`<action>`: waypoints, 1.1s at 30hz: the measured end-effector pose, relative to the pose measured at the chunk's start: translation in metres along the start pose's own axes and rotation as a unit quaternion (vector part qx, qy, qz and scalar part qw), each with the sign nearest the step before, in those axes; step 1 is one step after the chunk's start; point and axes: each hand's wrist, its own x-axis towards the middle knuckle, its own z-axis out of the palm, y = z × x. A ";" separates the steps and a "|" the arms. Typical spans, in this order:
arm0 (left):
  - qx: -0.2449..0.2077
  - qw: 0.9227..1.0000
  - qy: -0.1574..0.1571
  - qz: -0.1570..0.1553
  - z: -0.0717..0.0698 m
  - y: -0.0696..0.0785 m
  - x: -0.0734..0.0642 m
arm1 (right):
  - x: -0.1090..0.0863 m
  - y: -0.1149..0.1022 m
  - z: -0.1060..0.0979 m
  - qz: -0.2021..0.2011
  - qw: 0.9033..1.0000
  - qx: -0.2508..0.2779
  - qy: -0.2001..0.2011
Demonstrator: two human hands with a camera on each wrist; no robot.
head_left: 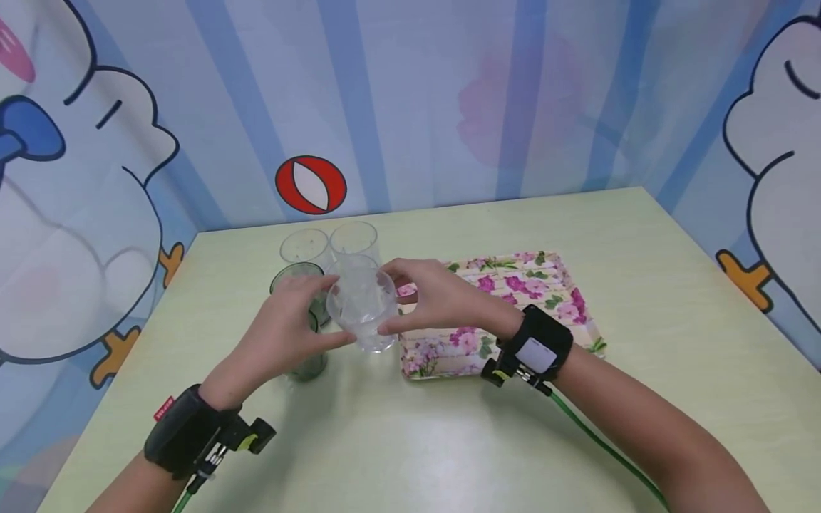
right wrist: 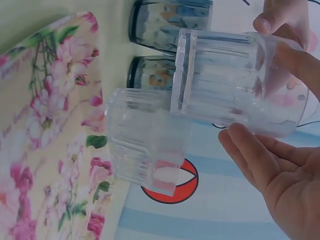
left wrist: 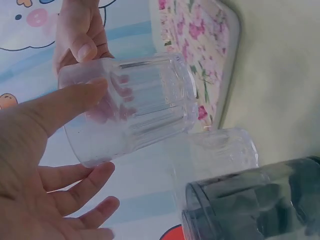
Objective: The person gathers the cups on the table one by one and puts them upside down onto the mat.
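Observation:
A clear glass (head_left: 363,313) with a fluted lower part is held between both hands above the table. My left hand (head_left: 285,320) grips its left side near the rim, with the thumb (left wrist: 75,102) laid along the wall and fingers on the opposite side. From the right, my right hand (head_left: 436,296) holds the same glass, thumb and fingertips (right wrist: 240,132) on its wall. Just behind and left stand more clear glasses, one at the back left (head_left: 304,248) and one beside it (head_left: 355,239). Two smoky green glasses (head_left: 311,367) stand by the left hand, partly covered by it.
A floral tray (head_left: 500,313) lies on the pale table (head_left: 410,449) to the right of the glasses, partly under the right hand and wrist. Cartoon-printed cloth walls (head_left: 417,107) close off the table's back and sides. Green cables (head_left: 603,445) trail from the wrist cameras.

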 end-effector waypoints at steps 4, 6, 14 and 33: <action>-0.031 1.000 0.001 0.001 -0.003 0.003 0.002 | -0.003 -0.003 -0.007 -0.008 1.000 0.006 0.010; -0.062 0.998 -0.001 -0.002 -0.004 0.004 0.004 | -0.004 -0.003 -0.011 -0.014 1.000 0.010 0.013; -0.192 0.981 -0.007 -0.016 -0.001 0.009 0.012 | -0.011 -0.005 -0.023 -0.018 0.999 0.014 0.035; -0.326 0.945 0.024 -0.011 0.013 0.022 0.023 | -0.023 0.002 -0.040 -0.028 0.996 0.052 0.069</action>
